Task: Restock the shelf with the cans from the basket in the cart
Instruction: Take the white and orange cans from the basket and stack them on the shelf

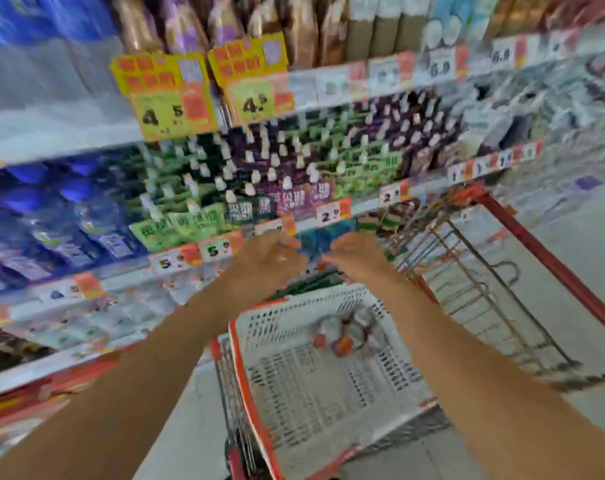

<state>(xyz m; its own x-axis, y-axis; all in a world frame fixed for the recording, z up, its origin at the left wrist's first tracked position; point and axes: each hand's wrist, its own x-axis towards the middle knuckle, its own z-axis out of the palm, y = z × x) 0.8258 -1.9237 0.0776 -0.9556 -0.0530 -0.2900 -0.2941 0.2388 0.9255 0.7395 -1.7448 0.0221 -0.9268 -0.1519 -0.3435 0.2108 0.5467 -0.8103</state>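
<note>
Both your arms reach out over the basket [259,327] towards the shelf [363,204], and that suits a two-handed placement. Your left hand [271,252] and right hand [354,252] meet at the shelf edge on either side of something teal-blue [315,240]. The frame is badly smeared, so I cannot tell whether either hand is curled round it, pinching it or simply lying flat, nor whether it is a can at all; it may be stock already on the shelf.

The white basket sits in the red cart [550,261], parked right against the shelving, which keeps the reach from basket to shelf short. A small cluster of cans [346,332], white with orange, lies near the basket's far wall. The rest of its floor looks bare, so I judge the job well along, with only these few cans left to shelve.

Yellow price tags [166,95] hang from the upper shelf, well above where your hands work.
</note>
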